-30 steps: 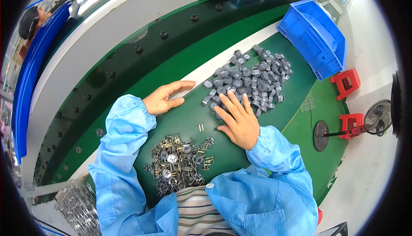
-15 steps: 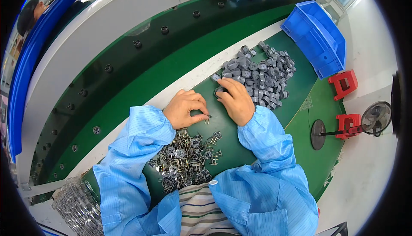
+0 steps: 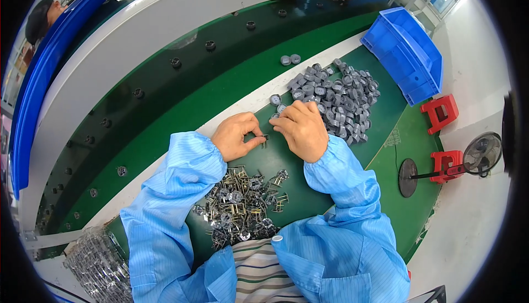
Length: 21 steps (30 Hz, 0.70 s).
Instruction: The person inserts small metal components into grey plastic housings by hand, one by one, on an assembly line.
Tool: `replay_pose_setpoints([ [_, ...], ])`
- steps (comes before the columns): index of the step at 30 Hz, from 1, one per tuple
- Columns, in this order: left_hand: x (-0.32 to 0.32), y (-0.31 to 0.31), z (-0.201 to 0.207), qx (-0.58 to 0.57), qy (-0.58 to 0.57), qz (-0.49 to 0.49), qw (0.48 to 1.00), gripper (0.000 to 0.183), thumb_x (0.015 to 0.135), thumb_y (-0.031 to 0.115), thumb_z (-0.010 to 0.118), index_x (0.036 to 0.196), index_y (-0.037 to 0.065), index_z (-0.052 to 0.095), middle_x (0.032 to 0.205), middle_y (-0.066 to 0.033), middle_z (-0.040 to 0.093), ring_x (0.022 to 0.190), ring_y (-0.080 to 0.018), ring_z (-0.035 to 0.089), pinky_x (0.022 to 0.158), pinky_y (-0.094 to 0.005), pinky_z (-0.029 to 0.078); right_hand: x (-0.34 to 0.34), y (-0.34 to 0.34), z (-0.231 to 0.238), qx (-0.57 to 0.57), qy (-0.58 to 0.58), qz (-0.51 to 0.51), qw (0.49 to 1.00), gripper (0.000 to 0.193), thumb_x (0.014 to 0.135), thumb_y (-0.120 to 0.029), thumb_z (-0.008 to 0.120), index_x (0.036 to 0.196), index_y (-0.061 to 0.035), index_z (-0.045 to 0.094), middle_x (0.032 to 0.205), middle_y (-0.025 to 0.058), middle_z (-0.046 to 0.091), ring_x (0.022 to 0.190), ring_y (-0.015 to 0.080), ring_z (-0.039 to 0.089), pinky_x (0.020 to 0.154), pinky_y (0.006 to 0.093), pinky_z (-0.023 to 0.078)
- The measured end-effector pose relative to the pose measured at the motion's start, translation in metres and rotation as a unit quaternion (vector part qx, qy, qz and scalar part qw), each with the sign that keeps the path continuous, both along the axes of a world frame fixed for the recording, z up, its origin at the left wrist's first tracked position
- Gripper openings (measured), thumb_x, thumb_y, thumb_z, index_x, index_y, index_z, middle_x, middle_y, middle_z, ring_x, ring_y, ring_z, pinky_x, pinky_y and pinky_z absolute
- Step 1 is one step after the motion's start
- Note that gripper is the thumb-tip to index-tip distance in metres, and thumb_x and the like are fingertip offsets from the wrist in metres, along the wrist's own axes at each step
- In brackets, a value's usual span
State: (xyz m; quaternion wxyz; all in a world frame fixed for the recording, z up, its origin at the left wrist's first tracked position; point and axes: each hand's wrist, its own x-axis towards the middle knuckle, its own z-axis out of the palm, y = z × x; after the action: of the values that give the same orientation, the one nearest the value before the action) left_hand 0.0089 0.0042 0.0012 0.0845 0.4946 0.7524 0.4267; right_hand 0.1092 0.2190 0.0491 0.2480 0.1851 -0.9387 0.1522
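Observation:
My left hand [image 3: 239, 136] pinches a small plug insert [image 3: 266, 137] with metal pins between thumb and forefinger. My right hand [image 3: 302, 131] is closed, its fingertips at a small grey round cap [image 3: 274, 116] that they partly hide. Just beyond those fingers stand a few more loose grey caps [image 3: 275, 99], beside a large heap of grey caps [image 3: 347, 96] to the right. Below my hands, close to my body, lies a pile of clear and dark plug inserts [image 3: 237, 204] with brass-coloured pins.
Past a white ledge [image 3: 248, 100] runs a green conveyor [image 3: 193, 102] carrying scattered dark parts and two grey caps [image 3: 290, 59]. A blue bin [image 3: 405, 55] stands at the far right. Red stools [image 3: 441, 113] and a fan [image 3: 482, 154] are beyond. Stacked clear trays [image 3: 99, 261] sit lower left.
My right hand's fingers have drawn together and shifted slightly left. My left hand still holds the insert, turned a little. Two grey caps now show on the conveyor beyond the ledge.

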Motion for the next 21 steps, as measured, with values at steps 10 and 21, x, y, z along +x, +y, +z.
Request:
replay_pose_setpoints([
  [10,-0.031,-0.012,0.004,0.023,-0.104,0.021,0.994,0.013,0.086,0.004,0.076,0.098,0.005,0.07,0.093,-0.0062,0.063,0.079,-0.0174,0.061,0.069,-0.0325,0.049,0.003,-0.028,-0.036,-0.162,-0.16,0.015,0.974,0.011,0.089,-0.013,0.072,0.094,-0.0049,0.066,0.09,0.0155,0.068,0.084,0.0393,0.068,0.071,0.0483,0.056],
  [21,-0.028,-0.014,0.0,0.005,-0.011,0.07,0.997,0.018,0.089,0.003,0.072,0.107,0.006,0.068,0.096,-0.0092,0.061,0.085,-0.024,0.064,0.074,-0.0357,0.053,-0.137,0.044,0.021,-0.014,-0.11,-0.16,0.981,0.024,0.086,-0.009,0.075,0.11,-0.0064,0.073,0.103,0.0175,0.068,0.107,0.0378,0.064,0.091,0.0466,0.054],
])
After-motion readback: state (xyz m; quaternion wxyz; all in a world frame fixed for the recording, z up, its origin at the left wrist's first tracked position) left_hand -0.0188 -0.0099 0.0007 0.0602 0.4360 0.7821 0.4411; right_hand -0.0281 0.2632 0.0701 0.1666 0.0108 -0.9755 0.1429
